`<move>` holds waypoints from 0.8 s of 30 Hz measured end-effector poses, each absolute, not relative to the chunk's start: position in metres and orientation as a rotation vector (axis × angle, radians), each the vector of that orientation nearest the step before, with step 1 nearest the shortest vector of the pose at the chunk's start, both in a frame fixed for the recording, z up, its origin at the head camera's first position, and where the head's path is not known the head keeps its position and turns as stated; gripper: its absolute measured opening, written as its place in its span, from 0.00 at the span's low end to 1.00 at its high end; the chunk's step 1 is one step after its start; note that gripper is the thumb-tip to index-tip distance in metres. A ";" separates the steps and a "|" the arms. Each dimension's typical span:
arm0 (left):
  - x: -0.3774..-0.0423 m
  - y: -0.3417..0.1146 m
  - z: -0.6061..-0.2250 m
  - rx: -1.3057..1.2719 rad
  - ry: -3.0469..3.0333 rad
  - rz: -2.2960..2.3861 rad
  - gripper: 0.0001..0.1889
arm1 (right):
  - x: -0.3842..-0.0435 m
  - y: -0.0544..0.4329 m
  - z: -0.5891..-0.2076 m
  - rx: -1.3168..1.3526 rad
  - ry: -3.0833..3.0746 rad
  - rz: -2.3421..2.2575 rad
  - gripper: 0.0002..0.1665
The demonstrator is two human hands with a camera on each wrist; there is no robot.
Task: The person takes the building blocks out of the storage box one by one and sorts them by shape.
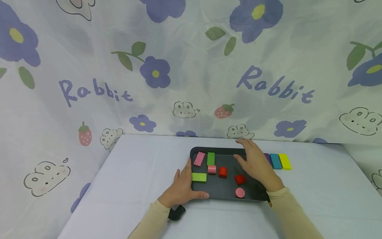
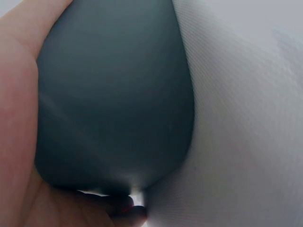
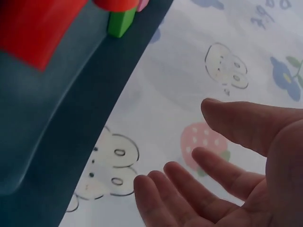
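A dark rectangular tray (image 1: 221,190) lies on the white-covered table with several small blocks in it. My left hand (image 1: 176,191) is at its near left corner, fingers stretched along the left side and thumb across the front rim. The left wrist view shows the tray's dark rounded side (image 2: 113,104) against the palm; whether the fingertips reach beneath it I cannot tell. Over the tray's right part is my right hand (image 1: 259,166), thumb and fingers spread. In the right wrist view that hand (image 3: 222,189) holds nothing, and the dark tray rim (image 3: 85,137) is apart from its fingertips.
Inside the tray lie a lime block (image 1: 199,177), a green block (image 1: 211,158), a pink block (image 1: 199,159), red pieces (image 1: 222,172) and a pink round piece (image 1: 240,193). Teal (image 1: 276,161) and yellow (image 1: 285,162) blocks sit right of it. A black object (image 1: 177,213) lies near my left wrist.
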State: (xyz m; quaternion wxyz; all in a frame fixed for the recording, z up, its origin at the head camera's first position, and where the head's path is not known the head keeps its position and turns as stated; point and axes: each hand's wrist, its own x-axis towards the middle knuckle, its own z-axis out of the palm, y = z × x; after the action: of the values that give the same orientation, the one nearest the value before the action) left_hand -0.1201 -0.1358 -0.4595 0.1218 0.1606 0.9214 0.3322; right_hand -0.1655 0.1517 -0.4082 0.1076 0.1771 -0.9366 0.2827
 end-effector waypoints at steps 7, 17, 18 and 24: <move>-0.120 -0.136 -0.461 0.455 2.688 0.963 0.72 | -0.170 0.138 -0.406 0.498 -2.743 0.882 0.31; -0.120 -0.136 -0.461 0.474 2.691 0.980 0.72 | -0.178 0.121 -0.404 0.521 -2.778 0.877 0.30; -0.120 -0.136 -0.460 0.473 2.691 0.976 0.72 | -0.180 0.120 -0.403 0.527 -2.780 0.880 0.30; -0.120 -0.136 -0.460 0.479 2.690 0.970 0.72 | -0.188 0.113 -0.406 0.571 -2.784 0.888 0.29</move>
State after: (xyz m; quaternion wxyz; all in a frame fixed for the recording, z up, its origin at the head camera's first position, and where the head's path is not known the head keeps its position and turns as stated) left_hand -0.1204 -0.1363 -0.4600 0.1208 0.1641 0.9210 0.3320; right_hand -0.1875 0.1126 -0.4061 0.0822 0.1911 -0.9319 0.2972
